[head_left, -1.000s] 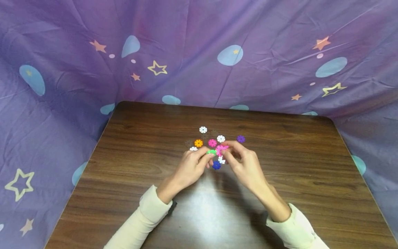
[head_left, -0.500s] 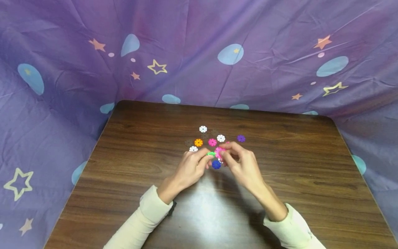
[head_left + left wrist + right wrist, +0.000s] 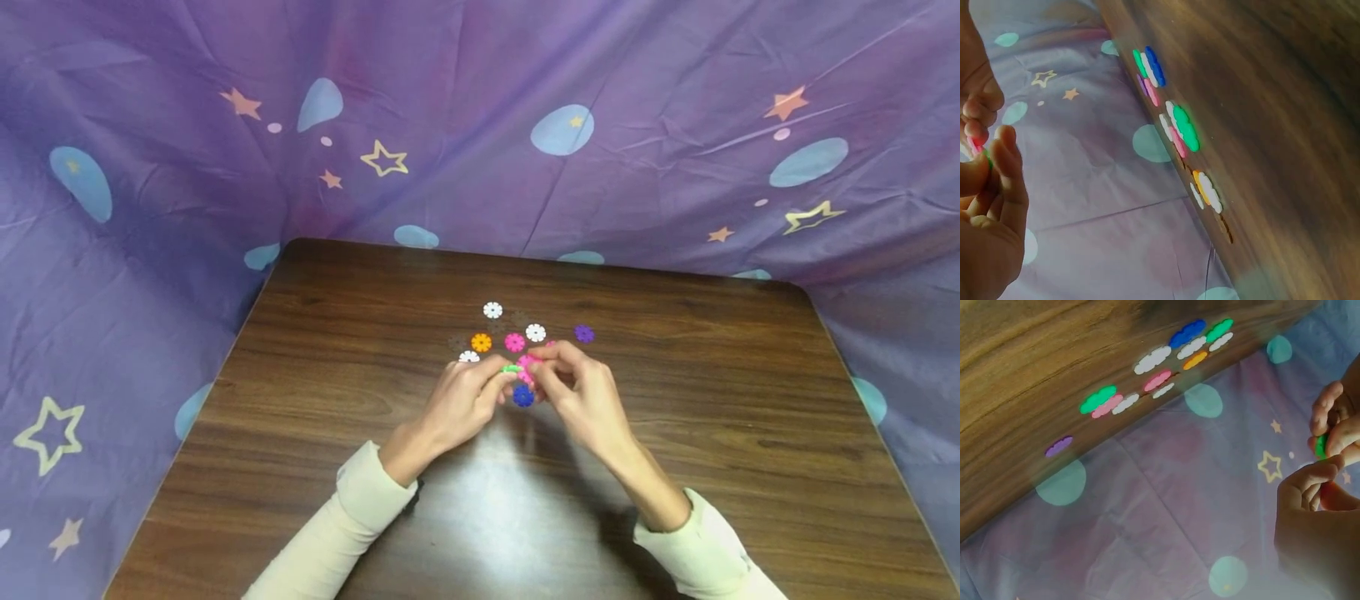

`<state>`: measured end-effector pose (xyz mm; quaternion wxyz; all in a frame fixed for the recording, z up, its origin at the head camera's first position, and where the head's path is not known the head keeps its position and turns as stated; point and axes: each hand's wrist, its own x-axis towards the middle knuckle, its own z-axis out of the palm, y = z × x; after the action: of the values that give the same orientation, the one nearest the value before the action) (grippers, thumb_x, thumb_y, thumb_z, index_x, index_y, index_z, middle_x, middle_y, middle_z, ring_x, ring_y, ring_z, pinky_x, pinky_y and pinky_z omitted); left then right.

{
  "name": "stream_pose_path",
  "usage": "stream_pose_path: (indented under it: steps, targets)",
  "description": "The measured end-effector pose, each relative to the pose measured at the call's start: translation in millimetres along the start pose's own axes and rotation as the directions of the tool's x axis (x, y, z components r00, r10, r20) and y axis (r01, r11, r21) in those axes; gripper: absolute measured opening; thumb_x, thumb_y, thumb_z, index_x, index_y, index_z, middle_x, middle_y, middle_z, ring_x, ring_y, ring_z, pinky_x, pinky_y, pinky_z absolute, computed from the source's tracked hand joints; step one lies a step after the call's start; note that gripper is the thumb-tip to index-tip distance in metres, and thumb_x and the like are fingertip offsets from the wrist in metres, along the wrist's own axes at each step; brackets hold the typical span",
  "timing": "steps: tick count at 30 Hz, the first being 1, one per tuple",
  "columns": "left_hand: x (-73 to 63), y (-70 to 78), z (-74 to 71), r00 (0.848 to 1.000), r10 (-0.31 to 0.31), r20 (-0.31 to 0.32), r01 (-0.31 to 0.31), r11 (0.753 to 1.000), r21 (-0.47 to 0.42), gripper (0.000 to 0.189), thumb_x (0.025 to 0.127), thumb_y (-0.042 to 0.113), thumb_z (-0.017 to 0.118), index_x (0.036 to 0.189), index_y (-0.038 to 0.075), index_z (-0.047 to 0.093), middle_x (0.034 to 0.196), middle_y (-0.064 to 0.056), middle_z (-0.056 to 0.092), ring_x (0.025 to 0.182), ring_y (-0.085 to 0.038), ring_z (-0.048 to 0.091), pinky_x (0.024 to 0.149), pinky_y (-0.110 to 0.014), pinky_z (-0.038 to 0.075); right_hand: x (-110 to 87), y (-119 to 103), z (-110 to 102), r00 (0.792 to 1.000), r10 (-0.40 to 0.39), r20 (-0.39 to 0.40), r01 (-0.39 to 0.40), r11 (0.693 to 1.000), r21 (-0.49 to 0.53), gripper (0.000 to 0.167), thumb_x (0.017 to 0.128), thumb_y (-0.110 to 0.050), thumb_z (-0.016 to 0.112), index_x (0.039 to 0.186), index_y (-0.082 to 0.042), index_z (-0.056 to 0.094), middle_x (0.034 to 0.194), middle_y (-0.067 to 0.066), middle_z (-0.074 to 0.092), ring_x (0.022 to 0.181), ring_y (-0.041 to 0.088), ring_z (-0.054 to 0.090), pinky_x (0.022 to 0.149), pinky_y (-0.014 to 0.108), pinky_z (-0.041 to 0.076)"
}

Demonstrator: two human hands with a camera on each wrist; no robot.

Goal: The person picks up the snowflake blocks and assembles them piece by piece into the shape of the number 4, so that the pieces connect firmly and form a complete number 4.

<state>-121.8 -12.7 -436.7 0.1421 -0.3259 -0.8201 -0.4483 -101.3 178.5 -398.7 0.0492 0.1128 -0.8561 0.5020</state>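
Note:
In the head view my left hand [image 3: 461, 402] pinches a green notched plastic disc [image 3: 512, 368] between thumb and fingers. My right hand [image 3: 592, 408] pinches a pink notched disc [image 3: 525, 364] against its right side. The two discs meet edge to edge or overlap; whether their slots interlock cannot be made out. Both hands are raised above the table, as the left wrist view shows, where the green disc [image 3: 988, 159] and pink disc [image 3: 974, 146] sit between the fingertips. From the right wrist view, the green disc [image 3: 1320, 447] shows while fingers hide the pink one.
Loose notched discs lie on the brown wooden table [image 3: 337, 333] around the hands: blue [image 3: 523, 396], orange [image 3: 482, 342], pink [image 3: 514, 342], purple [image 3: 584, 333] and several white ones [image 3: 492, 310]. Green discs [image 3: 1098, 399] also lie there. A purple patterned cloth [image 3: 465, 125] hangs behind.
My right hand has shifted slightly left, bringing the pink disc closer against the green one. A white disc visible between the hands earlier is now covered. The left hand stays nearly still.

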Motion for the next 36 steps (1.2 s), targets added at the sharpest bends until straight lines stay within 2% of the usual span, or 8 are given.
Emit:
stream_pose_path:
  steps: [4, 8, 12, 17, 23, 26, 30, 36]
  targets:
    - [2.7, 3.4, -1.6, 0.996, -0.084, 0.039, 0.086, 0.995, -0.047, 0.011, 0.103, 0.014, 0.063, 0.1, 0.008, 0.072, 0.074, -0.003, 0.072, 0.064, -0.01, 0.064, 0.062, -0.019, 0.052, 1.4, -1.6, -3.9, 1.0, 0.025, -0.001, -0.025, 1.0, 0.014, 0.014, 0.099, -0.01, 0.066, 0.112, -0.006, 0.071, 0.079, 0.013, 0.075, 0.064, 0.014, 0.068, 0.061, 0.024, 0.058]
    - [4.6, 6.4, -2.6, 0.982, -0.17, 0.076, 0.178, 0.978, -0.109, 0.021, 0.103, 0.021, 0.062, 0.118, 0.009, 0.072, 0.086, -0.006, 0.076, 0.072, -0.012, 0.067, 0.069, -0.023, 0.055, 1.2, -2.6, -7.1, 0.999, 0.033, 0.023, -0.034, 0.999, 0.007, 0.015, 0.099, -0.01, 0.065, 0.114, -0.009, 0.069, 0.077, 0.011, 0.072, 0.066, 0.016, 0.067, 0.061, 0.024, 0.055]
    - [4.7, 8.5, -2.8, 0.972, -0.213, 0.096, 0.227, 0.959, -0.168, 0.022, 0.103, 0.019, 0.063, 0.121, 0.008, 0.071, 0.089, -0.009, 0.076, 0.076, -0.018, 0.069, 0.071, -0.023, 0.057, -0.6, 0.7, -8.1, 0.998, 0.023, 0.06, -0.024, 1.0, 0.014, 0.016, 0.102, -0.015, 0.064, 0.117, -0.011, 0.068, 0.078, 0.007, 0.074, 0.068, 0.017, 0.069, 0.063, 0.025, 0.056]
    - [3.3, 9.0, -4.5, 0.97, -0.234, 0.064, 0.242, 0.952, -0.187, 0.02, 0.101, 0.014, 0.064, 0.117, 0.004, 0.07, 0.083, -0.009, 0.075, 0.067, -0.019, 0.068, 0.06, -0.02, 0.052, -1.5, 8.7, -14.0, 0.999, 0.0, 0.046, 0.003, 0.998, -0.055, 0.023, 0.104, -0.023, 0.063, 0.125, -0.015, 0.068, 0.084, 0.006, 0.075, 0.071, 0.016, 0.07, 0.063, 0.025, 0.056]
    - [2.3, 8.5, -7.1, 0.966, -0.251, 0.063, 0.259, 0.946, -0.193, 0.022, 0.101, 0.014, 0.065, 0.119, 0.004, 0.07, 0.084, -0.008, 0.077, 0.06, -0.019, 0.067, 0.05, -0.021, 0.045, -1.1, 29.9, -21.4, 0.999, -0.022, 0.043, 0.032, 0.969, -0.245, 0.037, 0.097, -0.017, 0.072, 0.133, -0.014, 0.064, 0.106, 0.008, 0.077, 0.085, 0.019, 0.074, 0.077, 0.036, 0.061]
    - [2.3, 9.3, -8.4, 0.965, -0.254, 0.065, 0.262, 0.947, -0.188, 0.023, 0.101, 0.015, 0.064, 0.12, 0.003, 0.07, 0.086, -0.008, 0.078, 0.06, -0.019, 0.067, 0.049, -0.021, 0.045, -0.6, 45.3, -19.6, 0.997, -0.031, 0.069, 0.051, 0.951, -0.304, 0.045, 0.094, -0.01, 0.075, 0.137, -0.01, 0.062, 0.106, 0.012, 0.075, 0.087, 0.023, 0.072, 0.079, 0.043, 0.061]
    - [2.2, 9.7, -9.5, 0.965, -0.254, 0.068, 0.263, 0.946, -0.189, 0.023, 0.101, 0.015, 0.065, 0.121, 0.003, 0.069, 0.087, -0.009, 0.078, 0.062, -0.025, 0.069, 0.05, -0.021, 0.046, 0.6, 64.5, -14.0, 0.993, -0.034, 0.115, 0.076, 0.921, -0.382, 0.052, 0.09, -0.008, 0.078, 0.139, -0.006, 0.061, 0.097, 0.012, 0.07, 0.081, 0.02, 0.065, 0.075, 0.04, 0.056]
    - [0.6, 9.0, -10.0, 0.97, -0.238, 0.05, 0.243, 0.958, -0.153, 0.023, 0.1, 0.015, 0.066, 0.12, 0.004, 0.07, 0.086, -0.006, 0.078, 0.06, -0.014, 0.063, 0.053, -0.02, 0.047, 2.2, 80.3, -5.1, 0.984, 0.042, 0.175, 0.037, 0.906, -0.421, 0.063, 0.088, -0.016, 0.082, 0.144, -0.005, 0.057, 0.095, 0.011, 0.069, 0.078, 0.016, 0.061, 0.074, 0.04, 0.055]
